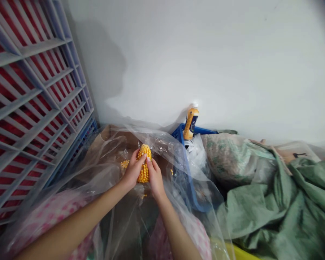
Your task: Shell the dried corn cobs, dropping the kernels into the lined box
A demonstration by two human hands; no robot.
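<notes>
A yellow corn cob [144, 173] is held upright between my two hands, its kernels showing above and below the fingers. My left hand [133, 169] is closed round its left side, the thumb pressed on the kernels. From the right, my right hand [155, 175] grips the cob, with its thumb near the other one. Below them spreads a clear plastic bag [111, 180] lining a cardboard box [101, 141]. Loose corn kernels [124, 164] lie in the plastic just left of my left hand, and a few more show at the right.
A tall slatted plastic crate [48, 83] rises at the left. On the right, a blue basket [191, 187] holds white plastic, with an orange bottle [191, 122] at its back by the wall. Beyond it lie a filled sack [233, 159] and green cloth [260, 209].
</notes>
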